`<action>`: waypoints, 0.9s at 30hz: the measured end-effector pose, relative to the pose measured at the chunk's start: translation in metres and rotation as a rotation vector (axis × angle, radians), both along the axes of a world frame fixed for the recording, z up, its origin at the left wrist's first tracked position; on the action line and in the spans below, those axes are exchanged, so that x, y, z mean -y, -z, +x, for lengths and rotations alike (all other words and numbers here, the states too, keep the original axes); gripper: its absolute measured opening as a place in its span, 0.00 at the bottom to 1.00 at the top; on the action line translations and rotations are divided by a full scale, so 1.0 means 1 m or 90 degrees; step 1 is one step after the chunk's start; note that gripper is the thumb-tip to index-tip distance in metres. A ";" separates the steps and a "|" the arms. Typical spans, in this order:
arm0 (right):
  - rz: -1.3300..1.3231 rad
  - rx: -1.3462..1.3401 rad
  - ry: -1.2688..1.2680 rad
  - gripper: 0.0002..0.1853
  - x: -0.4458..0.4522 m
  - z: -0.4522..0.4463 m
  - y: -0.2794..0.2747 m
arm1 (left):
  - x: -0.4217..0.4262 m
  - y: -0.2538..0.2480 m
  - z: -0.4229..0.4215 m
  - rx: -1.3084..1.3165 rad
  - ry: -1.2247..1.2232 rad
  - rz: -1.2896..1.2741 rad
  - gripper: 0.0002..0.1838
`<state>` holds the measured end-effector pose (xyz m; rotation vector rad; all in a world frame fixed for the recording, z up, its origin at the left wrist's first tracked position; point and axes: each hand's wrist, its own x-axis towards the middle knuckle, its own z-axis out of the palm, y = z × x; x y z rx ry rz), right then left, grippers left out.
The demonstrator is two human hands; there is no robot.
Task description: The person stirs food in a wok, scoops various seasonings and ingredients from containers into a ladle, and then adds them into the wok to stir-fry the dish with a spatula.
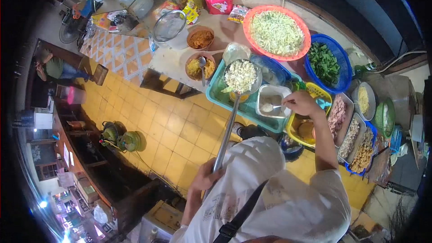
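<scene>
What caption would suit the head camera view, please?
Left hand gripping a long-handled metal ladle of pale shredded vegetables, right hand holding a small metal spoon in a white rectangular tub.

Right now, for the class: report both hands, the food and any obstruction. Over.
Left hand gripping ladle, loaded with shredded food. Right hand holding spoon in white tub. Yellow basin close beside tub; nothing visibly blocking spoon.

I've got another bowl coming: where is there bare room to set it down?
On the table, left of the yellow food and below the strainer in view. Floor tiles show bare between table and gas cylinders. It is crowded rightward, around the greens and pink meat.
</scene>
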<state>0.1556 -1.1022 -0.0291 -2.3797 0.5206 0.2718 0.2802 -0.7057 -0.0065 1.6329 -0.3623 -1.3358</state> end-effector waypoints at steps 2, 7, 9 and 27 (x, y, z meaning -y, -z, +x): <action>-0.057 0.001 -0.016 0.11 0.005 -0.007 0.013 | -0.004 0.007 0.005 0.047 0.046 0.016 0.11; -0.044 0.013 -0.026 0.10 0.006 -0.012 0.012 | -0.006 0.007 0.006 0.071 0.089 0.061 0.16; -0.047 0.024 -0.038 0.10 0.006 -0.012 0.009 | -0.007 0.010 0.005 0.056 0.087 0.056 0.16; -0.108 0.072 -0.042 0.08 0.005 0.015 -0.060 | -0.017 0.007 -0.003 0.044 0.107 0.011 0.18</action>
